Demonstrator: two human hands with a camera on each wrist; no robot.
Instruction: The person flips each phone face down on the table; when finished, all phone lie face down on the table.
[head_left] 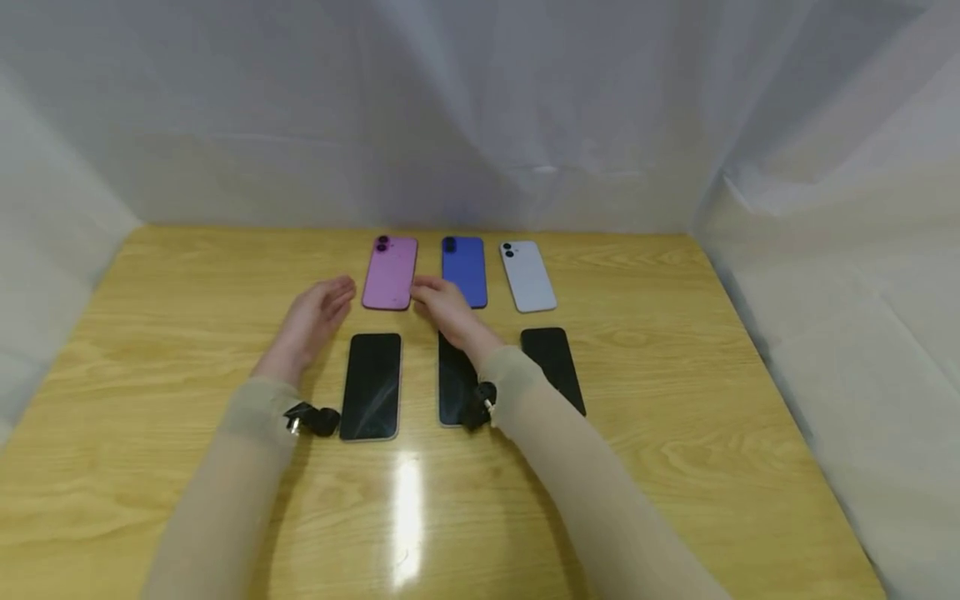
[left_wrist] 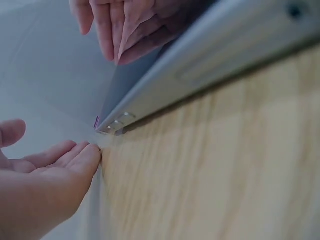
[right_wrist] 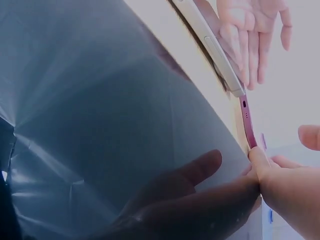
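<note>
Both hands are released, fingers straight and grasping nothing. The pink phone lies face down between them: left hand just beside one edge, right hand fingertips at the other. A dark-screened phone lies nearer the wrists.

Middle black phone partly under forearm

In front of me lies a yellow wood-grain counter, glossy enough to throw back a bright streak of overhead light near my edge. Pale, creased white sheeting hangs as walls behind it and along both sides.
</note>
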